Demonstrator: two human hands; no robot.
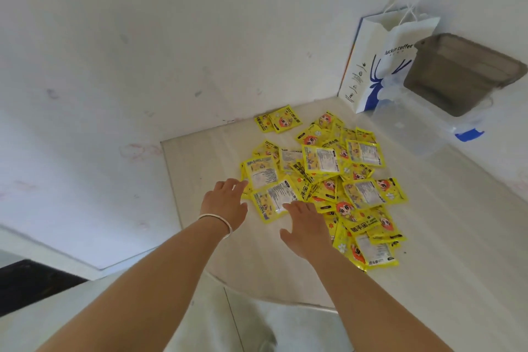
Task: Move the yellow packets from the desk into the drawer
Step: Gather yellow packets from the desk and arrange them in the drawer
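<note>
Reaching forward over a pale counter (445, 226), two bare hands meet a loose heap of yellow packets (328, 177). The left hand (225, 203), with one thin white bracelet (217, 221) at the wrist, lies flat, its fingers straight and slightly apart, the tips touching the heap's left edge. The right hand (305, 226) is also flat, fingers spread, tips resting on a packet at the near edge; neither hand grips anything. The packets are too many and too overlapped to count exactly, several dozen at least, with two lying a little apart at the far edge by the wall. The heap's long axis runs from the far wall toward the near right. Single packets point every way. Each is a flat rectangle, bright yellow: fronts show a red-haired cartoon face, backs a white panel of small print. Further right, in the corner, stand one white paper bag (377, 71) with a blue deer, one clear box (411, 126) and one grey bin (463, 71).
</note>
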